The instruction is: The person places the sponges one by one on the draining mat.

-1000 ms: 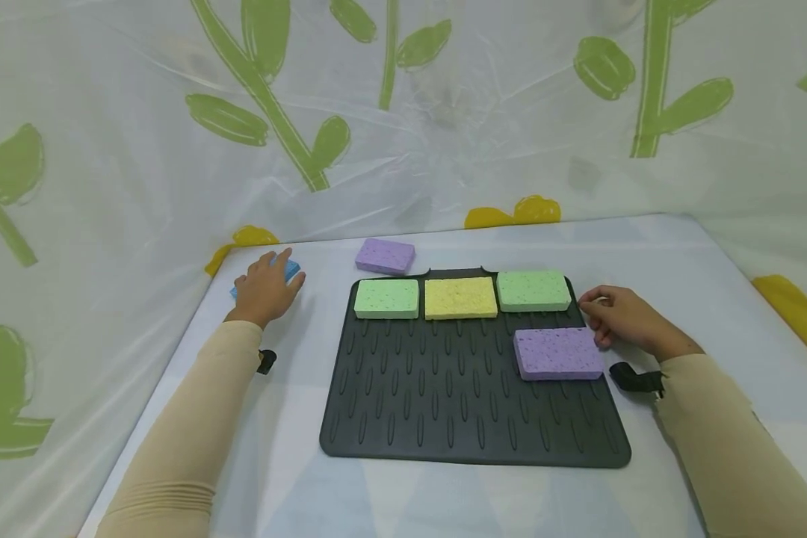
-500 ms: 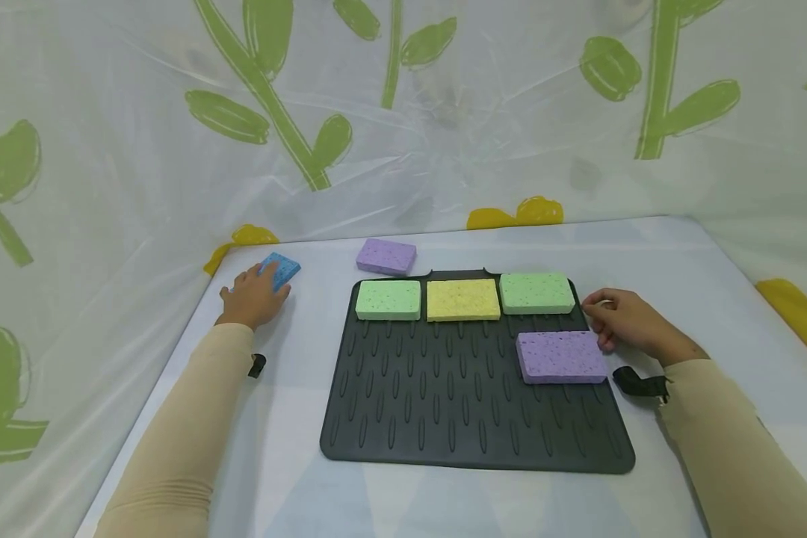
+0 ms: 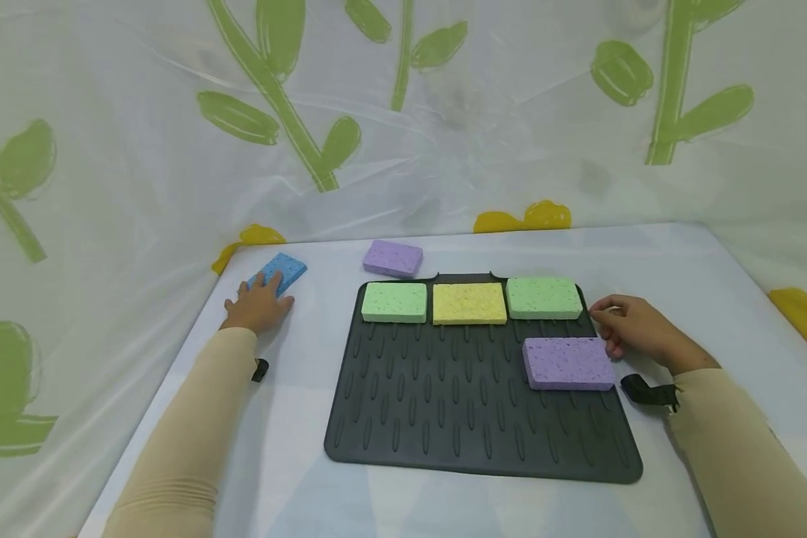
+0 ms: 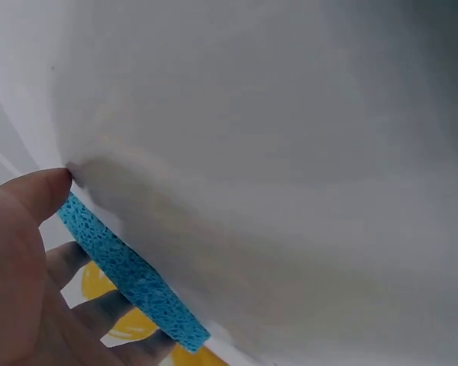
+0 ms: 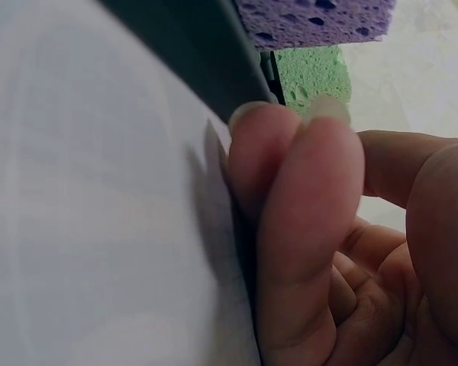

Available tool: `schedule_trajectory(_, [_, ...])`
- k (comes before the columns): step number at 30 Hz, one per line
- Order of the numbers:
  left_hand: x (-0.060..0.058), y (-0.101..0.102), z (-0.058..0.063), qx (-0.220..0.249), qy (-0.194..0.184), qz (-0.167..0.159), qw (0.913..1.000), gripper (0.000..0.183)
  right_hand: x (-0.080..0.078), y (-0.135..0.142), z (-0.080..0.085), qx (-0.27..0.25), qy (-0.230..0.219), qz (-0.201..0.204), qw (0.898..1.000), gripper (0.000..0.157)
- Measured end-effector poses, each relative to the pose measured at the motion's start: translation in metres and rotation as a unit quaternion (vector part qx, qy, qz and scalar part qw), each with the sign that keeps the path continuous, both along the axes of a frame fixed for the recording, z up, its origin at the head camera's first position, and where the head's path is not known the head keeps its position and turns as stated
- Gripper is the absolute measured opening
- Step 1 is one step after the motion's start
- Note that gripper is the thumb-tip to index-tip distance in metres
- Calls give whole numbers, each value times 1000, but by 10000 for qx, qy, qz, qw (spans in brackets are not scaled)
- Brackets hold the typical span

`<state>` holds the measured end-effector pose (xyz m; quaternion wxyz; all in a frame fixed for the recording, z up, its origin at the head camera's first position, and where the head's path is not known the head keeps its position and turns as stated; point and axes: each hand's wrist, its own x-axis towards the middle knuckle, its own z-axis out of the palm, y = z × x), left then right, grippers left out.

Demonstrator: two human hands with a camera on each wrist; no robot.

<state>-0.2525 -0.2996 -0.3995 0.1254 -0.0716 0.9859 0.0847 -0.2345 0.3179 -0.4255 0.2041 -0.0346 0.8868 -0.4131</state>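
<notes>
In the head view my left hand [image 3: 255, 306] lies at the near side of a blue sponge [image 3: 285, 267] at the table's back left, fingertips resting on its top. The left wrist view shows its fingers [image 4: 99, 309] spread along the blue sponge [image 4: 130, 274], the thumb at one end. My right hand [image 3: 639, 329] rests beside the right edge of a dark ribbed mat [image 3: 444, 418], its fingers loosely curled and holding nothing. Close to it, a purple sponge [image 3: 568, 364] lies on the mat's right side.
Along the mat's back edge sit a green sponge [image 3: 394, 302], a yellow sponge [image 3: 469, 303] and another green sponge [image 3: 545, 298]. Behind the mat, another purple sponge [image 3: 393, 258] lies on the white tablecloth [image 3: 296, 418]. A leaf-patterned curtain [image 3: 484, 134] hangs behind the table.
My left hand has drawn back toward me from over the blue sponge, so more of its top shows. The right hand stays by the mat's edge. The head view has shifted slightly.
</notes>
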Motion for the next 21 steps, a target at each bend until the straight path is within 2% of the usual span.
schedule_trajectory(7, [-3,-1,-5,-25,-96,100,9999,69,1,2,-2,-11,-1,-8,10000,49])
schedule_trajectory(21, [6,5,0,-423,364,142,9983,63,-1,4,-4,3,75,20,10000,49])
